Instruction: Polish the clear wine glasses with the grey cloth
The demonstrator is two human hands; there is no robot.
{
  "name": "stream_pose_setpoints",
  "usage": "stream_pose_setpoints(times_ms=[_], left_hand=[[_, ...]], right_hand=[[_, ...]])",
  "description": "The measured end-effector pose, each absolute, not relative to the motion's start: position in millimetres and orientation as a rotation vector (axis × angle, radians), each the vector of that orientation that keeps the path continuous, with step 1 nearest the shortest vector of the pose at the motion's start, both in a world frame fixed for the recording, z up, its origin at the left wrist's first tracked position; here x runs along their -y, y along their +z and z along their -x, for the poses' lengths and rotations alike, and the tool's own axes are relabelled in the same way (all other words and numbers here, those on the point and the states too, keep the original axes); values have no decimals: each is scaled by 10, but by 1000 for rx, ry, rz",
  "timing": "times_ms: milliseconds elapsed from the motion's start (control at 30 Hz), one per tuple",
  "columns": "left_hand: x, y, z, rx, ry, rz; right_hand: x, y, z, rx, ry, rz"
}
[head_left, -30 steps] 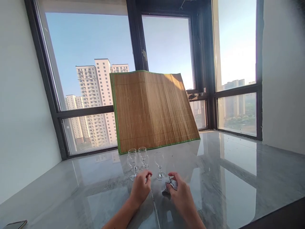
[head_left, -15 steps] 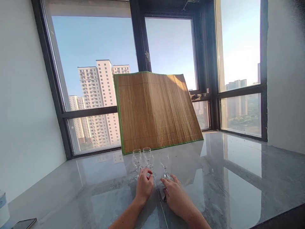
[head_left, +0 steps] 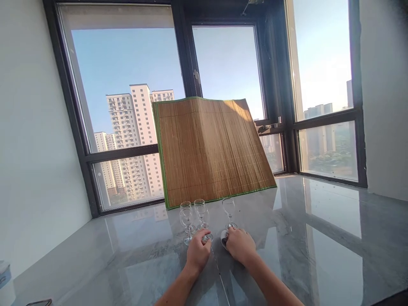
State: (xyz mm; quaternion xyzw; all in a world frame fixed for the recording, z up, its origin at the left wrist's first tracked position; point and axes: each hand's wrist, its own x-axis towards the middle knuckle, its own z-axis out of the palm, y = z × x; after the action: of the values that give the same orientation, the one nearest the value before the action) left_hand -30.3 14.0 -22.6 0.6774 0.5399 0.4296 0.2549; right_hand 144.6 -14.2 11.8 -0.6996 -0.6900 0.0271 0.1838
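Note:
Several small stemmed glasses [head_left: 202,211] stand close together on the glossy grey marble table [head_left: 318,238]; one more glass [head_left: 229,208] stands alone a little to their right. My left hand [head_left: 197,253] is curled, and its fingertips pinch the foot of the nearest glass in the group. My right hand [head_left: 240,245] lies closed over a small grey-white cloth [head_left: 223,240], pressing it to the table just in front of the lone glass's foot. Only an edge of the cloth shows.
A brown bamboo mat [head_left: 210,148] with green edging leans against the window frame right behind the glasses. At the lower left edge are a white container [head_left: 4,276] and the tip of a phone [head_left: 40,302]. A thin seam [head_left: 221,280] runs along the tabletop between my arms.
Both hands moved forward to the glasses. The right hand, which held the crumpled cloth up, now presses it flat on the table. The lone glass stands farther right and back.

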Motion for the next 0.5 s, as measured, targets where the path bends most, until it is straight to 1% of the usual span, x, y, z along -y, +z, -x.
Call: stream_pose_setpoints(times_ms=[300, 500], left_hand=[[-184, -271, 268, -1494, 1258, -1723], [-140, -244, 270, -1410, 1320, -1632]], right_hand=[[43, 65, -1542, 1849, 51, 2017], [99, -45, -1478, 1970, -15, 1733]])
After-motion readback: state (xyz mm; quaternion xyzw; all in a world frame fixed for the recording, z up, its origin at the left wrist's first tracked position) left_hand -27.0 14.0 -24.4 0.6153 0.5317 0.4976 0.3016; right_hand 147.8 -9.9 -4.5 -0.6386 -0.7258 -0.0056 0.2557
